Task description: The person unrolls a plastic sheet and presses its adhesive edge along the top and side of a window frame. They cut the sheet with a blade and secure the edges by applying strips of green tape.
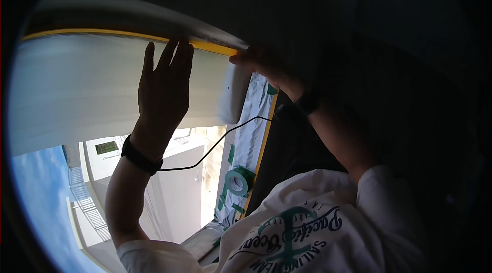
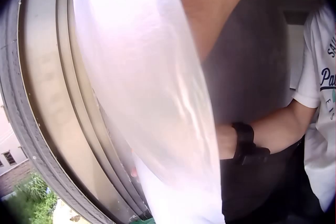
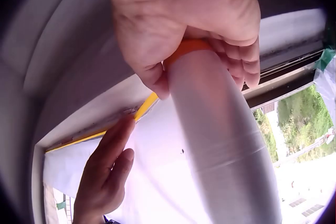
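Observation:
In the head view, a strip of yellow tape [image 1: 207, 47] runs along the top window edge, with a sheet of translucent masking film [image 1: 77, 83] hanging from it. My left hand [image 1: 165, 86] lies flat with straight fingers, its fingertips at the tape. To its right, my right hand [image 1: 264, 65] grips the taped end of a masking film roll [image 1: 236, 93]. The right wrist view shows thumb and fingers curled round the orange-looking tape end [image 3: 191, 47] of this whitish roll [image 3: 226, 140]. In the left wrist view, film [image 2: 142, 66] covers much of the scene and hides the left fingers.
Crinkled film [image 1: 253, 111] edged with yellow tape covers the right side of the window. A roll of green tape [image 1: 248, 176] rests against it, near several green tape pieces. A black cable [image 1: 205, 155] runs from the left wristband [image 1: 138, 156]. Buildings show outside.

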Demonstrator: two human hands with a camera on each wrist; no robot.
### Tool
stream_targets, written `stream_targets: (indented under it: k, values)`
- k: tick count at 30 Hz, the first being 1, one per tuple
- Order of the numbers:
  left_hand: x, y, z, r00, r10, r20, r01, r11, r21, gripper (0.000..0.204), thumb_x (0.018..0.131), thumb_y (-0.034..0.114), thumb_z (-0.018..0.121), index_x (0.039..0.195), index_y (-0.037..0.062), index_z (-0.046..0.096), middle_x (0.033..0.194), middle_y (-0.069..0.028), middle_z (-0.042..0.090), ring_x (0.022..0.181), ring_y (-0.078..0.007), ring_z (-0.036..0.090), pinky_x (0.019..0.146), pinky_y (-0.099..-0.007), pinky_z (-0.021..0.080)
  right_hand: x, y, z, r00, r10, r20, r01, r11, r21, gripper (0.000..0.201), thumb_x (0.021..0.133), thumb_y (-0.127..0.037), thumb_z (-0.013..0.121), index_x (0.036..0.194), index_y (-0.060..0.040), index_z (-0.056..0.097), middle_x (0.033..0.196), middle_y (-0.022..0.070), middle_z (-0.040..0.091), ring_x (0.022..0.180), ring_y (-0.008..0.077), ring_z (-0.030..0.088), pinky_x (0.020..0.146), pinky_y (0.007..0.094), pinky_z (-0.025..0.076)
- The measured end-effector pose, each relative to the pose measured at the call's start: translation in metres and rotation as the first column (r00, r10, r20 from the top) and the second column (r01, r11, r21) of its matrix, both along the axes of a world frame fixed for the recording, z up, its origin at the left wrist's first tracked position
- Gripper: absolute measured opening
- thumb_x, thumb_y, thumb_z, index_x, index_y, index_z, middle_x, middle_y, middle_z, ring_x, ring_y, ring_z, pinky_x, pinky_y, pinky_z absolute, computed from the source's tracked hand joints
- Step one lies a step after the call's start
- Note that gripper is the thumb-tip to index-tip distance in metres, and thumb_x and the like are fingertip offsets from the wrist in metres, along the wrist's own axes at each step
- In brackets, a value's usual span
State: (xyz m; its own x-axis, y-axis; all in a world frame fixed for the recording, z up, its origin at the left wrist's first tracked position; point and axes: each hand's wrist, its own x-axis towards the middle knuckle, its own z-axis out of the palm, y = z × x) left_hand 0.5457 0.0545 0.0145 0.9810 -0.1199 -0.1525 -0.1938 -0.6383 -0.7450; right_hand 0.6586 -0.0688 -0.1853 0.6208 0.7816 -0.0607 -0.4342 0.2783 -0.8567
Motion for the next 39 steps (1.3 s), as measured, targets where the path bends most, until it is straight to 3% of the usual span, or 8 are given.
stream_targets:
  k: [6, 12, 15, 24, 29, 33, 35, 39]
  values:
    - [-0.002, 0.008, -0.003, 0.997, -0.074, 0.03, 0.074, 0.997, -0.002, 0.048, 0.089, 0.001, 0.056, 0.137, 0.003, 0.054, 0.145, -0.0101, 0.051, 0.141, -0.0213, 0.038, 0.119, -0.0515, 0.022, -0.002, -0.007, -0.007, 0.999, 0.006, 0.038, -0.001, 0.992, -0.126, 0.036, 0.081, -0.033, 0.077, 0.091, -0.0001, 0.066, 0.079, 0.014, 0.064, 0.08, 0.0227, 0.067, 0.075, 0.0354, 0.054]
    - [0.001, 0.004, 0.001, 0.997, -0.081, 0.019, 0.081, 0.997, 0.009, 0.046, 0.088, 0.0, 0.058, 0.133, 0.0037, 0.057, 0.144, -0.0095, 0.051, 0.141, -0.0215, 0.039, 0.119, -0.0516, 0.023, -0.006, -0.011, -0.013, 0.999, -0.017, 0.044, 0.023, 0.99, -0.138, 0.038, 0.081, -0.028, 0.078, 0.099, 0.0039, 0.069, 0.093, 0.0197, 0.07, 0.085, 0.0243, 0.069, 0.077, 0.0365, 0.055]
    - [0.002, 0.007, 0.001, 0.995, -0.095, 0.027, 0.096, 0.995, -0.022, 0.045, 0.087, -0.002, 0.058, 0.132, 0.0035, 0.058, 0.143, -0.0092, 0.052, 0.139, -0.022, 0.041, 0.119, -0.0519, 0.024, -0.008, -0.014, -0.015, 0.972, -0.081, 0.221, 0.11, 0.987, -0.12, 0.044, 0.081, -0.03, 0.078, 0.107, 0.0049, 0.068, 0.098, 0.0197, 0.071, 0.084, 0.0251, 0.069, 0.078, 0.038, 0.055]
    - [0.002, 0.001, 0.003, 0.995, -0.092, 0.036, 0.092, 0.996, 0.009, 0.047, 0.087, -0.004, 0.057, 0.133, 0.0053, 0.058, 0.142, -0.0077, 0.054, 0.138, -0.0214, 0.042, 0.119, -0.0513, 0.025, -0.008, -0.014, -0.061, 0.985, 0.04, 0.166, 0.003, 0.969, -0.247, 0.046, 0.08, -0.037, 0.078, 0.103, 0.0025, 0.07, 0.09, 0.0168, 0.07, 0.09, 0.0229, 0.065, 0.083, 0.0365, 0.051]
    - [0.002, -0.001, 0.004, 0.996, -0.085, 0.042, 0.085, 0.996, -0.012, 0.048, 0.088, -0.001, 0.055, 0.135, 0.0067, 0.057, 0.146, -0.0072, 0.05, 0.14, -0.0201, 0.04, 0.118, -0.0507, 0.026, -0.007, -0.011, -0.086, 0.997, -0.004, 0.074, 0.01, 0.997, -0.073, 0.044, 0.08, -0.037, 0.079, 0.1, 0.0012, 0.069, 0.088, 0.0145, 0.066, 0.089, 0.0214, 0.062, 0.078, 0.0346, 0.051]
    - [0.004, -0.004, 0.006, 0.996, -0.088, 0.01, 0.087, 0.996, 0.034, 0.046, 0.089, 0.001, 0.055, 0.135, 0.0062, 0.057, 0.148, -0.007, 0.048, 0.14, -0.0199, 0.04, 0.118, -0.0506, 0.027, -0.006, -0.012, -0.092, 1.0, -0.023, -0.018, 0.02, 0.992, -0.124, 0.043, 0.079, -0.036, 0.08, 0.099, 0.0004, 0.068, 0.092, 0.015, 0.065, 0.091, 0.0234, 0.06, 0.077, 0.0354, 0.051]
    - [0.003, 0.0, 0.005, 0.994, -0.113, 0.013, 0.111, 0.991, 0.078, 0.045, 0.09, 0.002, 0.056, 0.134, 0.0059, 0.057, 0.149, -0.0068, 0.047, 0.139, -0.0204, 0.041, 0.117, -0.0512, 0.028, -0.01, -0.007, -0.096, 0.995, -0.093, -0.037, 0.086, 0.982, -0.171, 0.039, 0.078, -0.034, 0.079, 0.102, -0.0037, 0.072, 0.091, 0.0151, 0.066, 0.082, 0.0207, 0.06, 0.066, 0.0346, 0.049]
    - [0.004, -0.003, 0.006, 0.996, -0.094, -0.001, 0.093, 0.993, 0.075, 0.045, 0.09, 0.003, 0.056, 0.135, 0.0061, 0.056, 0.149, -0.0069, 0.047, 0.138, -0.0208, 0.042, 0.117, -0.0522, 0.029, -0.01, -0.009, -0.094, 0.991, -0.041, -0.126, 0.011, 0.974, -0.228, 0.046, 0.078, -0.034, 0.08, 0.111, -0.0038, 0.069, 0.1, 0.0177, 0.066, 0.094, 0.0248, 0.06, 0.076, 0.0378, 0.05]
